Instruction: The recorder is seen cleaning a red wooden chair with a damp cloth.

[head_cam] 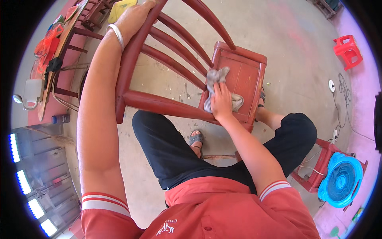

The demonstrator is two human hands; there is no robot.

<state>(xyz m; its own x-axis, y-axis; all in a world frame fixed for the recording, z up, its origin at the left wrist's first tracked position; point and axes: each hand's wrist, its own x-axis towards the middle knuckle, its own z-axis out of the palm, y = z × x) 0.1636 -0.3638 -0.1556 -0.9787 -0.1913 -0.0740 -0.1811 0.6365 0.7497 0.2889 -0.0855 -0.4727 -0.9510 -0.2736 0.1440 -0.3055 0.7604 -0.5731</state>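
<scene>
A red-painted wooden chair (131, 62) with a slatted back is tipped between my knees, its back reaching up to the left. My left hand (138, 16) grips the top rail of the backrest, with the fingertips partly hidden behind the wood. On the red wooden seat (238, 74), by the foot of the slats, my right hand (222, 100) presses a crumpled grey cloth (216, 76) with its fingers. Part of the cloth (238, 102) sticks out to the right of the hand. Paint looks worn along the seat's edges.
A blue fan (341, 182) rests on a red wooden stool (316, 179) at right, near a loose cable (344, 92). A red plastic stool (348, 52) stands by the wall. At left, a wooden table (67, 33) holds bags; a dark bottle (60, 119) is nearby.
</scene>
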